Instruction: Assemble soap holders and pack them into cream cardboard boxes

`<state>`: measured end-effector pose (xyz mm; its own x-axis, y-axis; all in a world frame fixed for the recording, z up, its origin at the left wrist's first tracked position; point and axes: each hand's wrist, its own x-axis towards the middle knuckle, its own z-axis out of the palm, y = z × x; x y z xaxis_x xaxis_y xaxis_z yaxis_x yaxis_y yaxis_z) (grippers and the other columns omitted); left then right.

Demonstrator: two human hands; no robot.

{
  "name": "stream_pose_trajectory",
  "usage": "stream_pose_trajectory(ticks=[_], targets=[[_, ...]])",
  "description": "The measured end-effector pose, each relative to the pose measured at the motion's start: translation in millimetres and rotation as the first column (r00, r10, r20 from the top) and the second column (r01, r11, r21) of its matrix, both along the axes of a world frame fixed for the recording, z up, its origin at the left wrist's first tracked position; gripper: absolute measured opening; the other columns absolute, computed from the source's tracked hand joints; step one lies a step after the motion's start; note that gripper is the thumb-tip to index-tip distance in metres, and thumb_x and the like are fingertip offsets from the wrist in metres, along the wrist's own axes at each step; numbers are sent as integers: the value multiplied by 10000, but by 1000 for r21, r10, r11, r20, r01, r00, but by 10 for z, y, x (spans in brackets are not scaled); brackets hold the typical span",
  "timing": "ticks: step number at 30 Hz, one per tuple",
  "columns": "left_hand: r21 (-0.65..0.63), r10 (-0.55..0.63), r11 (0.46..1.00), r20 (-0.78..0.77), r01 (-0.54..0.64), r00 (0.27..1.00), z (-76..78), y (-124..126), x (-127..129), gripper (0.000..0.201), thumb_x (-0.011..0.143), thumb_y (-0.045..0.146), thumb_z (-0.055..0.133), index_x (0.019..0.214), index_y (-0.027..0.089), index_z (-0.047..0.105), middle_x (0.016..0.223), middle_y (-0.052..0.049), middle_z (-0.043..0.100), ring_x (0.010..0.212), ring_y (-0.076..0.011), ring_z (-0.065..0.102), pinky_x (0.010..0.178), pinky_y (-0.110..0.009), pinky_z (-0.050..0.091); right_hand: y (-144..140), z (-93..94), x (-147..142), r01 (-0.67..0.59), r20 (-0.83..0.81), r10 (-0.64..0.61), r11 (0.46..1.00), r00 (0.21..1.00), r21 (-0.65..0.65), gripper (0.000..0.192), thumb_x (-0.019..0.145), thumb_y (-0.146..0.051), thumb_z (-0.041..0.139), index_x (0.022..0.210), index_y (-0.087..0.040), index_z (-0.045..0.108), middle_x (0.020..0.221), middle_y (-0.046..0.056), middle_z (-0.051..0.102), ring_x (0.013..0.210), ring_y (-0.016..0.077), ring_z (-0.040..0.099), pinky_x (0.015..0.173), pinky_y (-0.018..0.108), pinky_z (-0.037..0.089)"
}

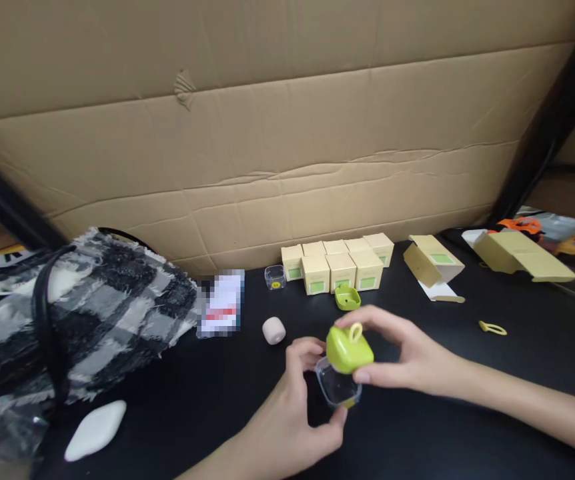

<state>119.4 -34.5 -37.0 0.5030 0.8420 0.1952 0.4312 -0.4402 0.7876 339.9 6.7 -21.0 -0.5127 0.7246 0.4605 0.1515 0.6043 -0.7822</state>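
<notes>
My left hand (307, 407) is closed around a small clear plastic box (336, 385), its thumb at the near side and fingers at the far left. A yellow sticker shows on the box's near wall. In my right hand (397, 350) is a shiny lime-green case (345, 352) with a pale yellow loop on top, pinched between thumb and fingers. The case sits right over the clear box's open top; whether they touch I cannot tell. Beyond them lies an open lime-green tray-like piece (347, 298), and to the left a pale pink rounded block (274, 331).
Several small yellow cartons (342, 272) stand along the cardboard wall (287, 133). Another clear box (275, 277) is beside them. Opened cartons (437, 260) and a yellow loop strap (492, 328) lie right. At left are a checked fabric bag (107, 313) and a white rounded object (96, 430).
</notes>
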Motion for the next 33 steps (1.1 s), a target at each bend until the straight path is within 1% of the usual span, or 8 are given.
stream_pose_trajectory(ticks=[3,7,12,20,23,26,30,33], targets=[[-149,3,989,52,5,999,-74,-10,-31,554,813,187,606,1186,292,210,1221,-74,502,1204,-216,525,1047,-465,419,-78,4,-47,-113,118,112,994,987,3,448,767,-239,772,1172,-246,580,1116,39,664,1039,190,626,906,299,505],[-215,-3,977,49,13,999,-48,-7,-62,528,838,228,604,1188,302,216,1248,-74,459,1229,-221,498,1079,-496,383,-111,-16,-64,-179,194,165,982,967,57,455,816,-221,727,1224,-250,530,1160,52,639,1077,181,593,933,304,483],[-203,-14,979,59,26,998,-52,-21,-61,542,844,219,609,1203,311,214,1266,-73,428,1245,-227,477,1073,-501,391,-146,-43,-48,-125,152,111,989,982,83,503,835,-235,714,1272,-291,472,1192,48,617,1115,179,578,942,300,482],[-213,-30,976,71,45,997,-77,-1,-88,535,844,238,605,1196,283,204,1274,-108,430,1246,-246,478,1080,-511,380,-99,-25,-105,-117,280,80,986,957,118,452,792,-287,754,1203,-251,569,1167,68,669,1128,216,587,948,323,497],[-224,0,974,69,15,998,-107,-10,-94,552,831,230,619,1205,278,217,1285,-112,433,1251,-252,477,1093,-508,367,-121,-39,-92,-127,361,44,970,931,208,493,771,-352,761,1216,-223,594,1227,117,647,1119,250,608,924,349,517],[-187,-12,982,47,21,999,-97,-11,-99,510,838,203,602,1219,280,270,1291,-102,464,1248,-251,491,1085,-489,382,-170,-27,-97,-146,406,7,939,914,313,491,767,-262,715,1233,-158,599,1173,152,666,1046,267,646,878,368,535],[-150,-71,986,-18,68,997,-5,21,-95,457,828,146,596,1210,286,386,1225,-57,554,1175,-231,553,1043,-429,427,-123,32,-94,-128,302,70,976,951,178,367,781,-251,651,1142,-182,662,1103,90,687,963,206,679,835,297,560],[-106,-88,991,-51,82,995,15,58,-96,490,800,98,599,1219,274,415,1220,-58,566,1160,-223,564,1039,-395,433,53,121,1,2,310,-57,985,949,172,266,946,-292,467,1035,-220,708,958,31,733,854,143,706,756,235,574]])
